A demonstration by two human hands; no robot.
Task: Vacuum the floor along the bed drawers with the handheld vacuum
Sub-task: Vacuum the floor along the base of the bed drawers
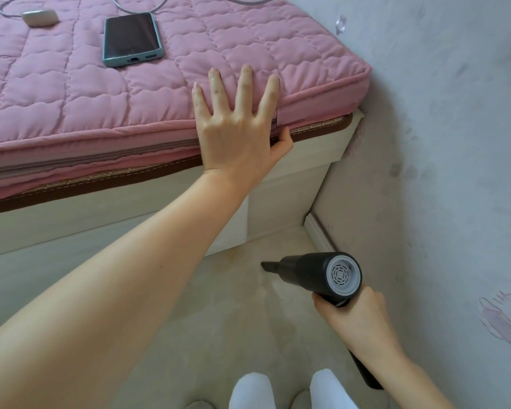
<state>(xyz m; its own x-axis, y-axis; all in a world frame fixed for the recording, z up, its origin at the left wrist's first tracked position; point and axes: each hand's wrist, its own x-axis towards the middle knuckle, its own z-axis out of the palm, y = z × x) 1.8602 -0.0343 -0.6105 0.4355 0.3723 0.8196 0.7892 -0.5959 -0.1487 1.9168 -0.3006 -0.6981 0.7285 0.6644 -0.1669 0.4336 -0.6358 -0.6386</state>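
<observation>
A pink quilted mattress point(130, 93) lies on a pale wood-grain bed base with drawers point(115, 222); the floor point(219, 320) is matte beige. The handheld vacuum point(316, 274) is a dark cylinder with a grey vented rear cap and a tapered nozzle, low over the floor near the drawers. The right hand point(351, 317) grips its handle, fingers wrapped around it. The left hand point(239, 125) presses flat on the mattress edge, fingers spread.

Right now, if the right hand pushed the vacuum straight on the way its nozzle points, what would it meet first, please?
Most likely the floor: the right hand holds the handheld vacuum with its nozzle aimed left and downward. Beyond that lies the white drawer front. Depth is hard to judge in this view.
</observation>
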